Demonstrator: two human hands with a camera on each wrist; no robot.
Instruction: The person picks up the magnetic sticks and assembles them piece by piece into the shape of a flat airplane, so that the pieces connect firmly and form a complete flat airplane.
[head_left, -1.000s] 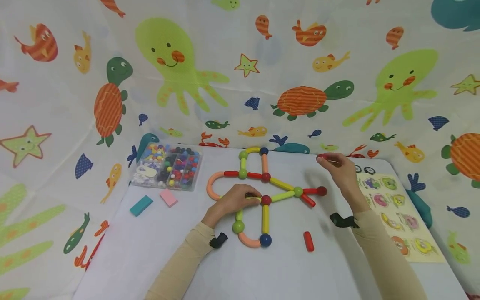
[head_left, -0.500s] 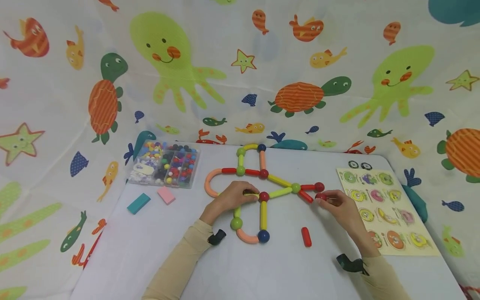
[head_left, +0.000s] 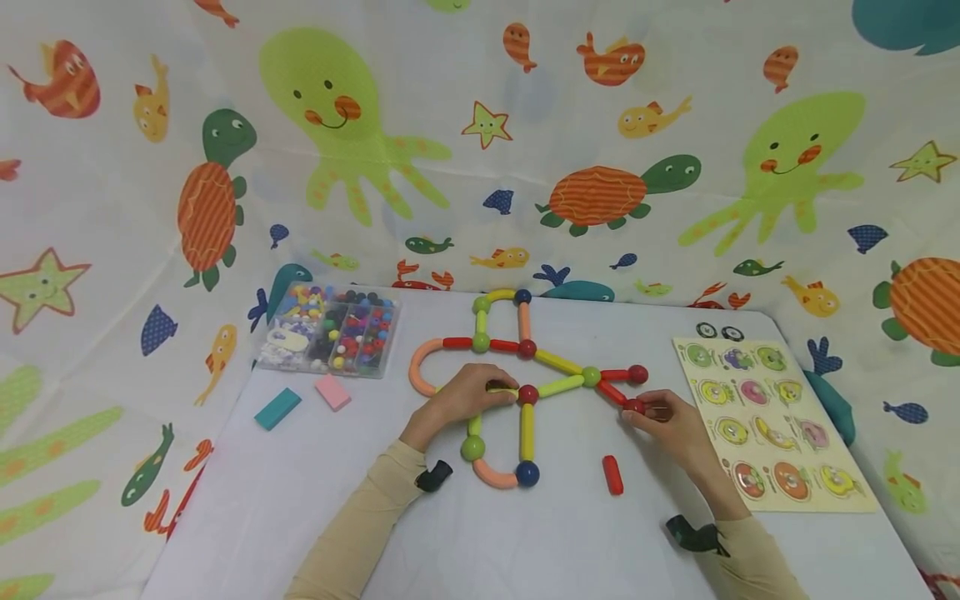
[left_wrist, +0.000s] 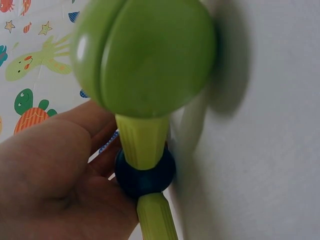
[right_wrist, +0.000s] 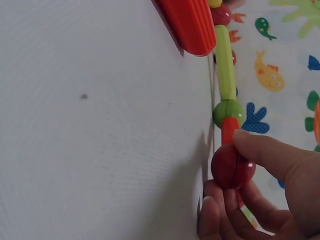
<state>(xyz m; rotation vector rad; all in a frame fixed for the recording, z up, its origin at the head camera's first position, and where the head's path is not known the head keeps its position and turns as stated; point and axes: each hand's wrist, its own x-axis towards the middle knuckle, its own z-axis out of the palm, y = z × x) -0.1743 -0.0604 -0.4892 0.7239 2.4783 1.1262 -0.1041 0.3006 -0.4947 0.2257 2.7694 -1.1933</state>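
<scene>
A toy figure of coloured sticks and balls lies on the white table. At its right end my right hand (head_left: 667,423) pinches a red ball (right_wrist: 233,166) between thumb and fingers, against the end of a short red stick (head_left: 612,393). That stick meets a green ball (head_left: 591,377), from which another red stick leads to a second red ball (head_left: 637,374). My left hand (head_left: 474,393) holds a light green stick beside the middle red ball (head_left: 528,394), its fingers partly hiding it. In the left wrist view, a dark blue ball (left_wrist: 144,175) sits near that palm.
A loose red stick (head_left: 612,475) lies in front of the right hand. A clear divided box of beads (head_left: 356,367), a teal block (head_left: 277,408) and a pink block (head_left: 332,392) are at left. A fruit puzzle board (head_left: 817,487) lies at right, with a sea-animal cloth (head_left: 420,50) behind.
My right hand has come down and left from above the table, bringing the red ball to the end of the lower red stick. The left hand has kept its place.
</scene>
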